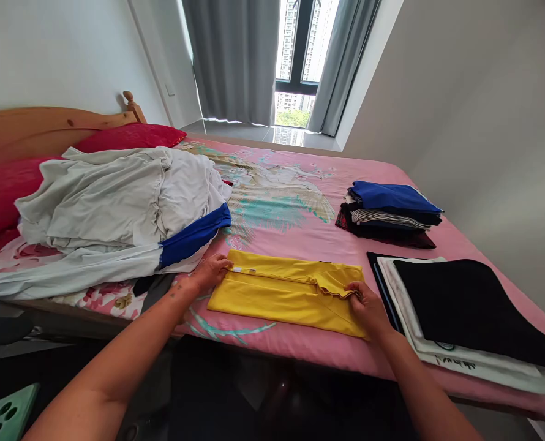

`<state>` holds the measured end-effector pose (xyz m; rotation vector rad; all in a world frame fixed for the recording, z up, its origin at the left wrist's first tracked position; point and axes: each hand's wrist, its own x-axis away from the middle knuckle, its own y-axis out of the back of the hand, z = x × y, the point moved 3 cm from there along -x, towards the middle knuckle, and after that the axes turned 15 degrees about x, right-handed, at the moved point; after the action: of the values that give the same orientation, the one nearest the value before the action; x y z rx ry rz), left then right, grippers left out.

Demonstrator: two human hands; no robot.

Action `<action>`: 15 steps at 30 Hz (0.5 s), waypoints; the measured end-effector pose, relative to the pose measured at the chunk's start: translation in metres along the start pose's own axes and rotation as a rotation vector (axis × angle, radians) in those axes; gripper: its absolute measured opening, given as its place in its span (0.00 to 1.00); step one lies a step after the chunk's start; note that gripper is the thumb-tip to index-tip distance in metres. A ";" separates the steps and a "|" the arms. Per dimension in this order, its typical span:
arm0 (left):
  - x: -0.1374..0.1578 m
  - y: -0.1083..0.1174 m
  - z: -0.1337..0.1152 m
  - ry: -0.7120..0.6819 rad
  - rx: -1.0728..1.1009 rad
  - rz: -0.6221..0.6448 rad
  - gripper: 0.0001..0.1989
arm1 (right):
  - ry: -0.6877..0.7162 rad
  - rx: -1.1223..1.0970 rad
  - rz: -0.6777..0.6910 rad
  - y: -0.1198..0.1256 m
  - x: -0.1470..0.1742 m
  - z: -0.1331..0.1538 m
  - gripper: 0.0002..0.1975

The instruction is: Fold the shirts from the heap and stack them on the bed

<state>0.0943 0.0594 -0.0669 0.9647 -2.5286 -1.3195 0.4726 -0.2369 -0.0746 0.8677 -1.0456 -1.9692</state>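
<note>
A yellow shirt (277, 294) lies folded into a long rectangle on the pink bedsheet, close to the bed's front edge. A small white label shows along its inner seam at the left. My left hand (212, 272) pinches the shirt's left end near that label. At the opposite end, my right hand (367, 306) has its fingers closed on a gathered edge of the yellow cloth. Part of the right fingertips is hidden by the fabric.
Rumpled white and grey clothes (111, 196) with a blue piece (194, 236) lie left, by red pillows (130, 133). At right sit a folded pile topped in blue (392, 197) and flat black (469, 300) and white garments (497, 370). A green phone (8, 410) shows lower left.
</note>
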 end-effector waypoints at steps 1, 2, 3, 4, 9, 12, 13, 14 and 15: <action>0.000 0.000 -0.003 0.004 -0.013 -0.015 0.15 | 0.028 0.038 -0.011 0.000 0.000 0.002 0.13; 0.000 0.001 -0.006 0.010 -0.021 -0.025 0.15 | 0.056 0.076 -0.018 0.001 0.001 0.005 0.14; 0.000 0.001 -0.009 0.021 -0.018 -0.033 0.14 | 0.077 0.107 -0.022 0.002 0.000 0.007 0.14; -0.001 0.001 -0.013 0.037 0.001 -0.046 0.12 | 0.086 0.129 -0.024 0.004 -0.002 0.009 0.13; -0.019 0.012 -0.023 0.338 0.407 -0.230 0.09 | 0.015 0.043 -0.024 0.027 -0.032 0.011 0.13; -0.044 0.017 -0.022 0.477 0.576 -0.245 0.12 | -0.106 -0.113 0.073 0.037 -0.070 0.010 0.13; -0.055 0.019 -0.022 0.486 0.602 -0.239 0.13 | -0.162 -0.195 0.110 0.037 -0.086 0.010 0.13; -0.066 0.020 -0.021 0.492 0.633 -0.239 0.14 | -0.212 -0.281 0.129 0.037 -0.102 0.010 0.13; -0.077 0.022 -0.020 0.492 0.660 -0.246 0.14 | -0.242 -0.355 0.114 0.036 -0.117 0.010 0.12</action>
<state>0.1524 0.1006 -0.0246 1.5206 -2.5002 -0.1796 0.5342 -0.1496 -0.0134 0.3774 -0.8181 -2.1103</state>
